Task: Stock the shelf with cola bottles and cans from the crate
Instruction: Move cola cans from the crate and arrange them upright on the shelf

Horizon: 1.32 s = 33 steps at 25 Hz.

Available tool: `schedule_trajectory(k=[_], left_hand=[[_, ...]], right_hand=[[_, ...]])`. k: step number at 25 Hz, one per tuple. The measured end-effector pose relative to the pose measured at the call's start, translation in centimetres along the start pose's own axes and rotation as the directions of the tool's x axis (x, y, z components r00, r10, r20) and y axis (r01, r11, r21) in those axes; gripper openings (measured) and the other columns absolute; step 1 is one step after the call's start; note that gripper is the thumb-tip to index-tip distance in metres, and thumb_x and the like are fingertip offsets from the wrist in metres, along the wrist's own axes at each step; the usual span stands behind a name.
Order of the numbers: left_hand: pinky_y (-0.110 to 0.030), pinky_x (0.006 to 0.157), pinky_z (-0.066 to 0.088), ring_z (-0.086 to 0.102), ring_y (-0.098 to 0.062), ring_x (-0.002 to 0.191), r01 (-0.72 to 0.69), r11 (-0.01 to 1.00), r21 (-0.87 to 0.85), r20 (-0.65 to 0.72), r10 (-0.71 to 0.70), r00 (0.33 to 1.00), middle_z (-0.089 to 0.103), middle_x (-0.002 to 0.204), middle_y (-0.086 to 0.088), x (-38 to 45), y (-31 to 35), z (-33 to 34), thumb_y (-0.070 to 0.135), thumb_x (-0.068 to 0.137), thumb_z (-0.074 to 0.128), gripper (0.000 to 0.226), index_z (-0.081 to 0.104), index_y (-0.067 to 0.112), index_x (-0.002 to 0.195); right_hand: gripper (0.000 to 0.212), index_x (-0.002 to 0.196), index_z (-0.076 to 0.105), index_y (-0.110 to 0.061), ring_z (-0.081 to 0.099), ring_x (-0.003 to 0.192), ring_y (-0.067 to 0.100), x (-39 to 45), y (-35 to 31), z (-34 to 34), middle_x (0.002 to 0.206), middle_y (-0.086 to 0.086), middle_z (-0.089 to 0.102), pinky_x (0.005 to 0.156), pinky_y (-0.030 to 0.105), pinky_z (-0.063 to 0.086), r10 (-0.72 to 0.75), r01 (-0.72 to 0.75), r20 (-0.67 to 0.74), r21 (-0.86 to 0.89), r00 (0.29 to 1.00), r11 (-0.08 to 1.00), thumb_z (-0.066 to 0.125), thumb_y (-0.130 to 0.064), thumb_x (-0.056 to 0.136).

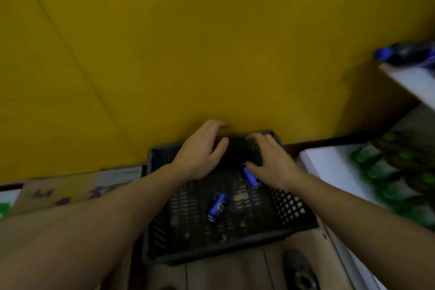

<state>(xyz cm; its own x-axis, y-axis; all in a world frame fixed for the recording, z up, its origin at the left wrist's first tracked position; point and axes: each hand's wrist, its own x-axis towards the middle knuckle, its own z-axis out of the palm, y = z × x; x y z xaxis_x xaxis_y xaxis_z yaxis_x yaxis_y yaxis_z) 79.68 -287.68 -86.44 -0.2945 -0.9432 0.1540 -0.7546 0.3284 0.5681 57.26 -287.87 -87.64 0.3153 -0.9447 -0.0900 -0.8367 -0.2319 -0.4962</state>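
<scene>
A black perforated crate (292,207) stands on the floor against a yellow wall. Two blue cola cans lie on their sides inside it: one (217,206) near the middle, another (250,177) further back and to the right. My left hand (200,153) hovers over the crate's far left part, fingers spread, holding nothing. My right hand (273,160) is over the far right part, fingers apart, its thumb touching or just above the back can. A white shelf (414,82) at the upper right carries a dark cola bottle (404,55) with a blue label.
A lower white shelf (329,167) on the right holds several green bottles (395,172). A cardboard box (70,190) sits left of the crate. The yellow wall (188,42) fills the background. A dark round object (299,268) lies on the floor below the crate.
</scene>
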Motion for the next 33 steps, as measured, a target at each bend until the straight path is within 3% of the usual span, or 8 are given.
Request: schedule_trajectory(k=[6, 10, 13, 17, 21, 26, 30, 33], left_hand=[[-0.032, 0.102, 0.044, 0.053, -0.020, 0.124, 0.335, 0.939, -0.081, 0.163, -0.319, 0.934, 0.050, 0.141, -0.004, 0.8, -12.0, 16.0, 0.034, 0.104, 0.051, 0.047, 0.043, 0.015, 0.146], [-0.030, 0.100, 0.044, 0.055, -0.023, 0.122, 0.548, 0.831, -0.094, 0.273, -0.507, 0.817, 0.053, 0.136, -0.007, -1.7, -17.8, 25.8, 0.037, 0.095, 0.064, 0.057, 0.045, 0.014, 0.142], [-0.030, 0.099, 0.044, 0.054, -0.024, 0.123, 0.679, 0.724, -0.123, 0.380, -0.598, 0.706, 0.050, 0.138, -0.008, -3.1, -20.0, 30.4, 0.042, 0.083, 0.077, 0.074, 0.041, 0.016, 0.141], [-0.037, 0.107, 0.043, 0.050, -0.029, 0.127, 0.676, 0.737, -0.032, 0.415, -0.605, 0.679, 0.045, 0.142, -0.011, -4.3, -20.6, 33.7, 0.044, 0.073, 0.084, 0.091, 0.035, 0.018, 0.145], [-0.026, 0.093, 0.044, 0.058, -0.025, 0.115, 0.733, 0.670, -0.122, 0.350, -0.661, 0.663, 0.057, 0.131, -0.008, -3.7, -20.3, 33.6, 0.032, 0.077, 0.083, 0.073, 0.045, 0.013, 0.136], [-0.038, 0.088, 0.055, 0.066, -0.024, 0.094, 0.827, 0.273, -0.492, 0.365, -0.797, 0.481, 0.066, 0.114, -0.009, -1.4, -17.1, 27.8, 0.018, 0.086, 0.074, 0.042, 0.052, 0.018, 0.122], [-0.033, 0.065, 0.058, 0.068, -0.022, 0.077, 0.669, 0.116, -0.734, 0.384, -0.742, 0.550, 0.069, 0.098, -0.010, 0.8, -11.7, 20.1, 0.019, 0.092, 0.068, 0.035, 0.058, 0.011, 0.125], [-0.033, 0.059, 0.057, 0.070, -0.026, 0.076, 0.514, -0.003, -0.858, 0.395, -0.645, 0.655, 0.073, 0.100, -0.015, 1.8, -6.4, 14.0, 0.043, 0.083, 0.076, 0.057, 0.062, 0.010, 0.128]], right_hand=[[0.063, 0.138, 0.043, -0.024, 0.053, 0.116, 0.031, 7.7, 11.7, 14.0, 0.128, 0.011, 0.048, 0.099, 0.040, 0.048, 0.230, -0.231, 0.147, -0.011, 0.962, 0.973, 0.072, -0.031, 0.083], [0.068, 0.144, 0.040, -0.029, 0.051, 0.117, 0.042, 10.9, 17.2, 21.8, 0.136, 0.020, 0.042, 0.099, 0.041, 0.047, 0.355, -0.356, 0.264, -0.047, 0.897, 0.933, 0.072, -0.030, 0.084], [0.078, 0.150, 0.033, -0.034, 0.039, 0.125, 0.046, 12.7, 19.4, 25.4, 0.145, 0.023, 0.025, 0.105, 0.046, 0.041, 0.388, -0.323, 0.304, -0.244, 0.870, 0.915, 0.071, -0.047, 0.083], [0.087, 0.152, 0.025, -0.040, 0.031, 0.132, 0.051, 13.0, 21.1, 27.2, 0.155, 0.025, 0.001, 0.108, 0.053, 0.039, 0.396, -0.237, 0.363, -0.411, 0.844, 0.880, 0.072, -0.056, 0.080], [0.059, 0.141, 0.032, -0.039, 0.043, 0.117, 0.044, 12.3, 21.2, 26.3, 0.140, 0.018, 0.017, 0.098, 0.049, 0.046, 0.327, -0.179, 0.414, -0.358, 0.850, 0.917, 0.062, -0.038, 0.090], [0.031, 0.124, 0.034, -0.042, 0.044, 0.082, 0.026, 8.6, 17.1, 22.2, 0.128, 0.013, 0.030, 0.075, 0.035, 0.046, 0.188, -0.142, 0.320, -0.160, 0.929, 0.977, 0.049, -0.044, 0.097], [0.029, 0.127, 0.036, -0.043, 0.044, 0.076, 0.028, 7.3, 11.7, 14.7, 0.116, 0.006, 0.029, 0.072, 0.032, 0.041, 0.109, -0.090, 0.153, -0.123, 0.982, 0.988, 0.046, -0.044, 0.100], [0.046, 0.141, 0.028, -0.048, 0.049, 0.075, 0.035, 5.1, 7.6, 7.6, 0.121, 0.011, 0.034, 0.072, 0.037, 0.042, 0.051, -0.052, -0.026, -0.036, 0.998, 0.998, 0.046, -0.042, 0.100]])
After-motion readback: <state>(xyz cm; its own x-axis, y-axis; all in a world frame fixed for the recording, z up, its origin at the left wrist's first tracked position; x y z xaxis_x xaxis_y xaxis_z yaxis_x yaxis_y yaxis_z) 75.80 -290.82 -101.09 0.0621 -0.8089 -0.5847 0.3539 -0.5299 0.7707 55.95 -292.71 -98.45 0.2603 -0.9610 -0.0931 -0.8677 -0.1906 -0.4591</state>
